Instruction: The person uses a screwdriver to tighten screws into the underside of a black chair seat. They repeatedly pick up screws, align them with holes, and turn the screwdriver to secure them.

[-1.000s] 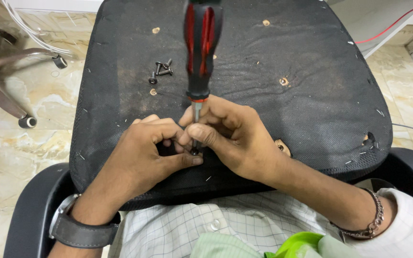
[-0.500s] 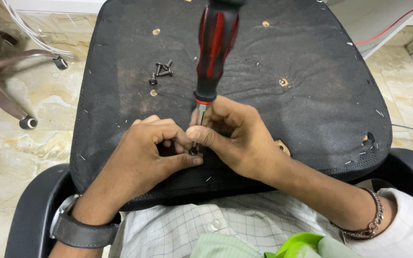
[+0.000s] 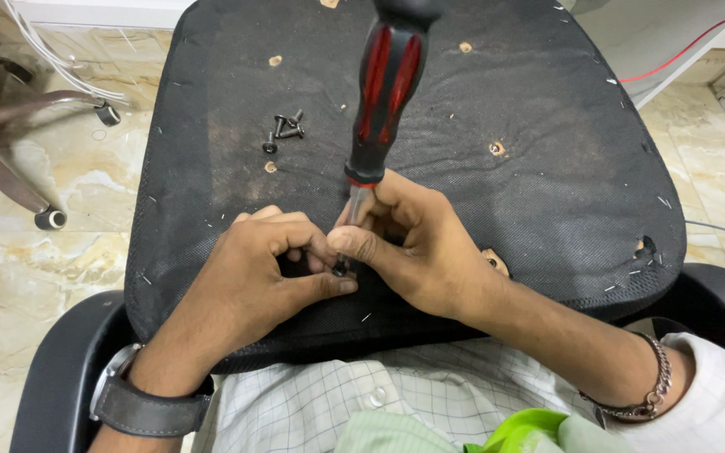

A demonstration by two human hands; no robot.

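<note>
Fingers (image 3: 354, 243) of both hands are pinching the stiff, light screwdriver (image 3: 383, 101) low on its slippery metal shaft, near the upturned seat base's (image 3: 547, 210) front edge, its ribbed handle looking grippier.

No packages, labels, signs or screens show anywhere in this view.

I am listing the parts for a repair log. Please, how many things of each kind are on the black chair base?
Screwdriver: 1
Loose screws: about 4, in a small pile
Screw at the fingers: 1
Hands: 2, left hand, right hand
Total: about 8
</note>
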